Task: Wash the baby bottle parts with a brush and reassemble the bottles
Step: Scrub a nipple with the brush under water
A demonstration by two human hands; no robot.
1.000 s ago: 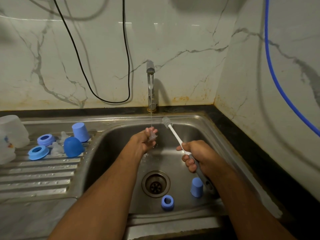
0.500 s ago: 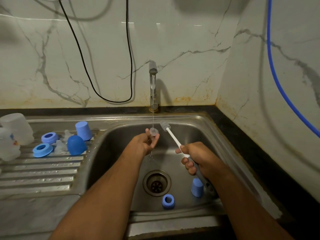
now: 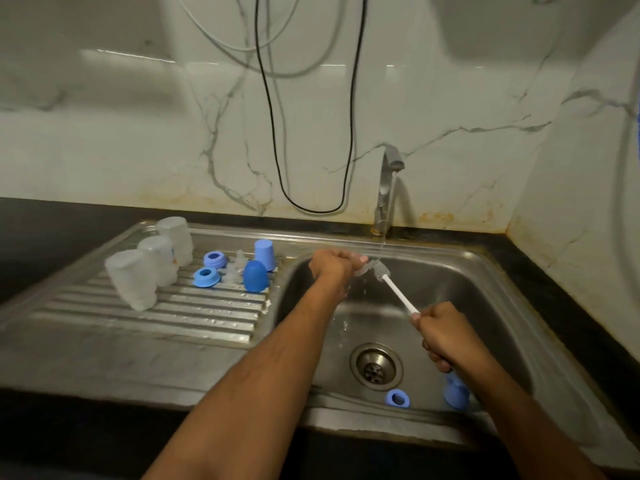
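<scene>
My left hand's (image 3: 334, 268) fingers curl round a small clear nipple (image 3: 362, 270), pinching it at the sink's back rim; my right hand's (image 3: 445, 336) fingers wrap tight round the brush (image 3: 391, 285) handle. I see the steel sink (image 3: 485, 306) with its ribbed drainboard (image 3: 156, 313) to the left. The tap (image 3: 386, 192) runs a thin stream beside the nipple. Three clear bottles (image 3: 131, 280) stand upside down on the drainboard. Near them sit two blue caps (image 3: 255, 276), two blue rings (image 3: 206, 277) and some clear nipples (image 3: 235, 270). The brush head touches the nipple I hold. In the basin, near the drain (image 3: 375, 367), lie another cap (image 3: 455, 396) and a ring (image 3: 397, 398).
</scene>
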